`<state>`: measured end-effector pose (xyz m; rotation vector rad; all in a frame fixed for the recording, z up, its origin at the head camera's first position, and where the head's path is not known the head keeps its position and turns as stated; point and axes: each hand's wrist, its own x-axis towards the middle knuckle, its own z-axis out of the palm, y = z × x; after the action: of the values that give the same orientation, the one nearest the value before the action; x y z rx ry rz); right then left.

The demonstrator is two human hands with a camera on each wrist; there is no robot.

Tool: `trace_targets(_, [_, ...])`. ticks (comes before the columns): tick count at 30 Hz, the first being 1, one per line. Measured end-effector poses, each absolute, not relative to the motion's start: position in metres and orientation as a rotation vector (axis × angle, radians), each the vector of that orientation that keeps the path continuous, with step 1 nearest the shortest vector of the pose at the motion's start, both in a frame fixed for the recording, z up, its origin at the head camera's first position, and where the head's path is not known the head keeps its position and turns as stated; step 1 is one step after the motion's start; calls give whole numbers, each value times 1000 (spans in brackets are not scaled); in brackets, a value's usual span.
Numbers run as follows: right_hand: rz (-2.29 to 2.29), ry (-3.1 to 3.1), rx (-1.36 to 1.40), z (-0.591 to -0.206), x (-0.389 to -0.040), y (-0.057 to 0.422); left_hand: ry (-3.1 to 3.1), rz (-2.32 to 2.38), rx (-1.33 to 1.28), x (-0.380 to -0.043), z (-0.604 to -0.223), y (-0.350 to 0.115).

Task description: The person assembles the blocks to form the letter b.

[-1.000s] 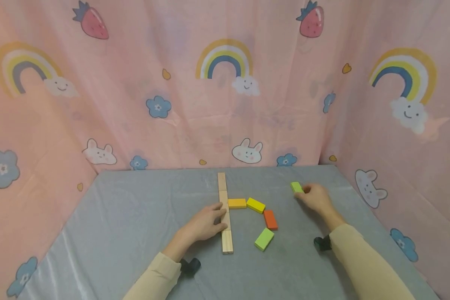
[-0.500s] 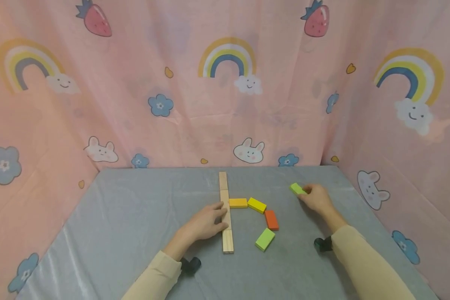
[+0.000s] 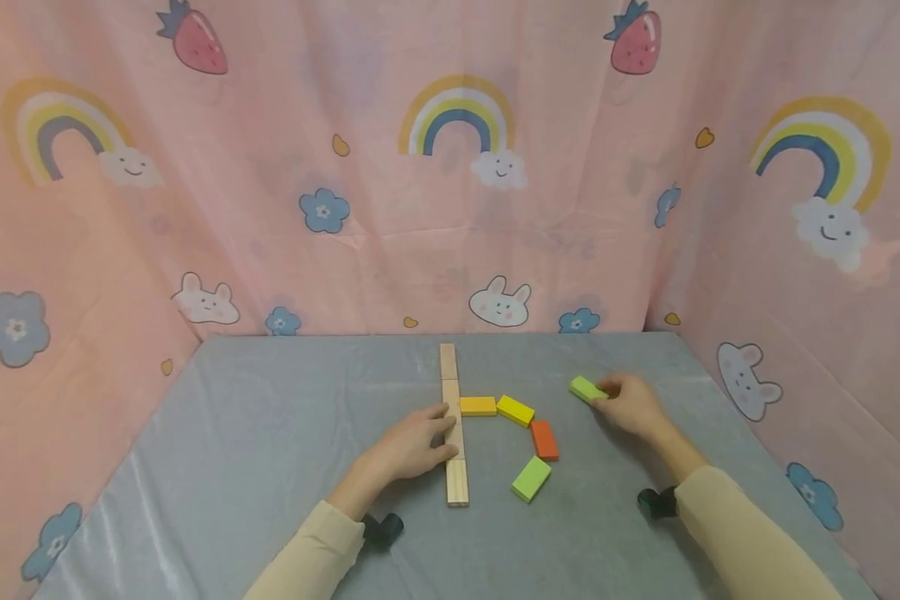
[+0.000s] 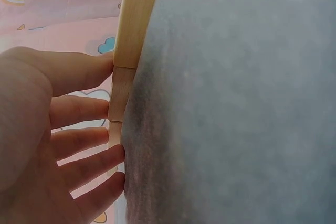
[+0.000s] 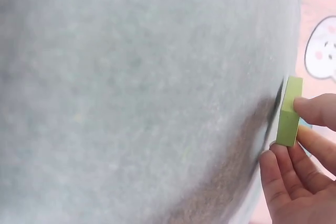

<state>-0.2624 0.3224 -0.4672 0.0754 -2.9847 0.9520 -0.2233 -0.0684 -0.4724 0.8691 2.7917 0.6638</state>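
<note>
A straight row of plain wooden blocks (image 3: 457, 485) lies end to end down the middle of the table. My left hand (image 3: 407, 446) rests along its left side, fingertips touching it; the left wrist view shows extended fingers against the wood (image 4: 131, 24). At the right, my right hand (image 3: 633, 410) pinches one end of a light green block (image 3: 585, 388). The right wrist view has that green block (image 5: 290, 116) between thumb and fingers, close to the cloth. An orange-yellow block (image 3: 477, 406) meets the row. From it a yellow block (image 3: 515, 409) and an orange-red block (image 3: 544, 440) curve around.
Another light green block (image 3: 531, 479) lies slanted below the orange-red one, apart from it. Grey cloth covers the table (image 3: 270, 417). A pink printed curtain (image 3: 375, 250) stands around the back and sides. Black wrist cameras (image 3: 384, 531) sit under both forearms.
My right hand has shifted the pinched green block slightly left and nearer, turning it flatter across. The left hand stays on the wooden row. The head view has shifted slightly.
</note>
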Motion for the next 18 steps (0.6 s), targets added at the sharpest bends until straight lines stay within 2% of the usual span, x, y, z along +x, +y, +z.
trace_targets(18, [1056,-2973,203,-450,-238,306,2780,674,868,-225,-474,-68])
